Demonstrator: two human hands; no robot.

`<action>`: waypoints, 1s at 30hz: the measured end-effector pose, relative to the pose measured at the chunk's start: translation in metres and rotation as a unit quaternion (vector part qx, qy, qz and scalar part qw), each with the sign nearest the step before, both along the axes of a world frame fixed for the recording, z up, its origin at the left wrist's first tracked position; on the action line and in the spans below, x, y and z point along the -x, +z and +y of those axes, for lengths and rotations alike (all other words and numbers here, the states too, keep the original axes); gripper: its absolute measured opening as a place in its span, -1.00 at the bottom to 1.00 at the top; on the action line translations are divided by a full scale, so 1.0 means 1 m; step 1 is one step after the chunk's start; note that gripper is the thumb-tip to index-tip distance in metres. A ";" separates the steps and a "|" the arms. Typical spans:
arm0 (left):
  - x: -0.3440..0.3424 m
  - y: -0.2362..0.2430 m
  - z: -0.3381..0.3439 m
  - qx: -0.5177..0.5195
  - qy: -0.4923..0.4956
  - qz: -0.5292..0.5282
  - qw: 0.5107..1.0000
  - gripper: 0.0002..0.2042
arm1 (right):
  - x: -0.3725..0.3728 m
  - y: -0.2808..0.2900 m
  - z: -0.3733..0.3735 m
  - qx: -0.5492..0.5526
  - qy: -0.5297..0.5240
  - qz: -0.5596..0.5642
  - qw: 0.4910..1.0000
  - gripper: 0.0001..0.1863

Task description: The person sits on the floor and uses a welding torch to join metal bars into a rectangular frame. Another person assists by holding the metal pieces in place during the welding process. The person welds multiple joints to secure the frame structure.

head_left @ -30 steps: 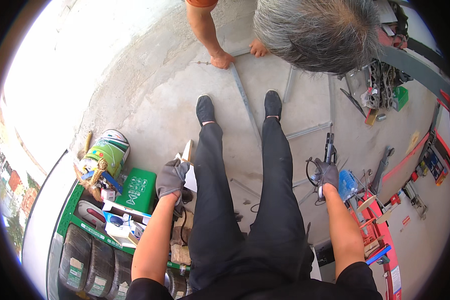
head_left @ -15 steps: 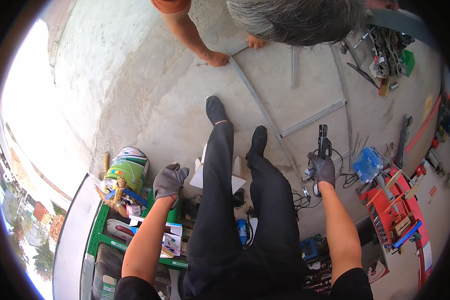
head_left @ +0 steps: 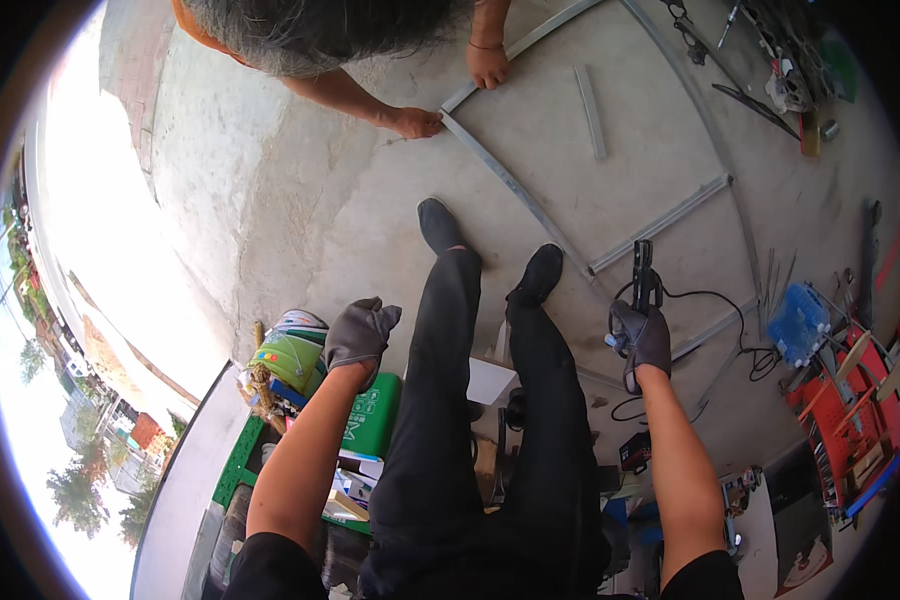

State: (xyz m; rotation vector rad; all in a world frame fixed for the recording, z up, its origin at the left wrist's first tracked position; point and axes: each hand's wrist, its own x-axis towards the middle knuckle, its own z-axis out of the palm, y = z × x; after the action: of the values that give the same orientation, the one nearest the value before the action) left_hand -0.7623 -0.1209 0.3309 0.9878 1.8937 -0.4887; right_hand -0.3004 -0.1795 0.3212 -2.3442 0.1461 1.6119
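Head view: right grip (head_left: 646, 338) holds clamp (head_left: 643, 270), left grip (head_left: 360, 335) closed, co-worker's head (head_left: 320, 32) moved left.

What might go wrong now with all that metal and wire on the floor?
Someone might trip: the cable lies in loops on the floor near the gloved right hand, which holds a black tool.

The person's right shoe is close to the metal frame, so a step could knock it crooked.

The other person's bare hand is at the frame, so a knock might pinch those fingers.
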 end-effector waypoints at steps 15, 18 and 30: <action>-0.071 -0.077 0.073 0.022 -0.183 -0.067 0.981 -0.34 | 0.012 -0.029 -0.020 -0.050 -0.111 -0.002 0.993 -0.76; -0.061 -0.078 0.072 0.017 -0.228 -0.061 0.972 -0.72 | 0.024 -0.013 -0.009 0.001 -0.057 -0.012 0.998 -0.74; -0.035 -0.099 0.101 -0.069 -0.377 -0.113 0.917 -0.77 | 0.006 0.048 0.044 -0.033 -0.023 -0.075 0.996 -0.62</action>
State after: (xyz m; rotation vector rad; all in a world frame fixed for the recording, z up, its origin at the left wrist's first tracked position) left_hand -0.7277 -0.0196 0.2315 1.7956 1.3014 -0.6472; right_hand -0.3063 -0.1351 0.3687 -2.3818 0.1120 1.3934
